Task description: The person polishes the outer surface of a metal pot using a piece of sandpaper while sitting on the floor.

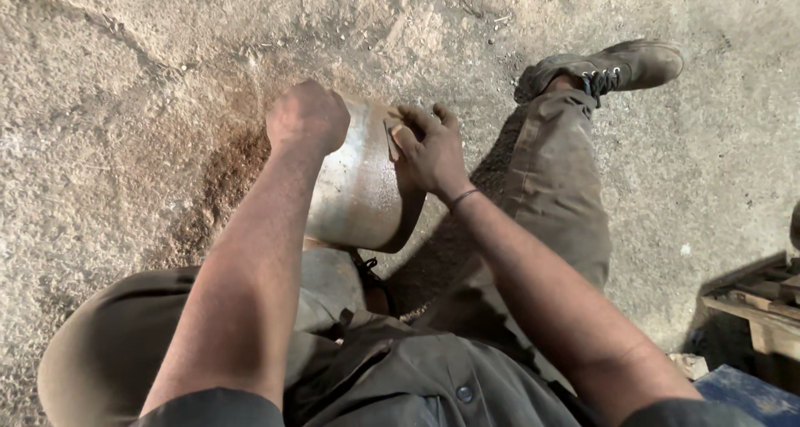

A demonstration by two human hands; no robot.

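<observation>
A round, dull grey metal pot [358, 185] rests tilted against my left knee, its outer wall facing up. My left hand [307, 117] is closed over the pot's far rim and steadies it. My right hand [429, 148] presses a small brownish scrap, like a piece of sandpaper [393, 137], flat against the pot's side near the rim. The pot's inside and bottom are hidden from view.
I sit on rough concrete ground [125, 102] with a rusty brown stain [225, 185] left of the pot. My right leg stretches out to a worn boot [617, 67]. A wooden pallet [762, 302] and a blue object [742, 394] lie at the lower right.
</observation>
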